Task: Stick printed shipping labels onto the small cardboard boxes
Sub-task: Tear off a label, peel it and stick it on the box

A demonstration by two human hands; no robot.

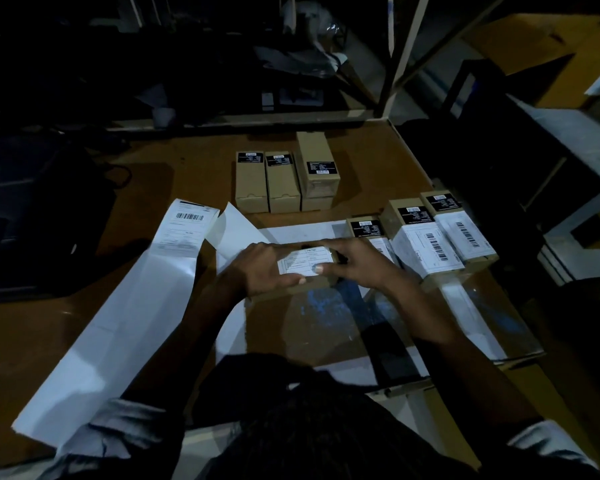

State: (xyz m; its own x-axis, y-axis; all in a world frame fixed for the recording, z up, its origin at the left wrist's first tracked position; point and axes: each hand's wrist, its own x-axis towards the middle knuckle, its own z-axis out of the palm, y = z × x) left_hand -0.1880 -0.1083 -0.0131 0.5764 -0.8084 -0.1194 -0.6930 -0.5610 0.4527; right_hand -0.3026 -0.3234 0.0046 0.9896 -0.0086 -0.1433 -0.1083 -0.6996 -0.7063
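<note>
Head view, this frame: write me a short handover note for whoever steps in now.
Left hand and right hand both grip the box in hand, thumbs pressing its white label flat.
Done: three labelled boxes lie in a row to the right.
Left: three unlabelled boxes at the back of the table.
The label strip lies to the left with one printed label showing; the rest looks like blank backing.

Both hands hold a small cardboard box (312, 284) on the brown table (194, 174), the left hand (262, 268) and right hand (355, 261) pressing a white label (303, 261) onto its top. Labelled boxes (430, 244) lie just right; a label strip (118, 306) trails left.
</note>
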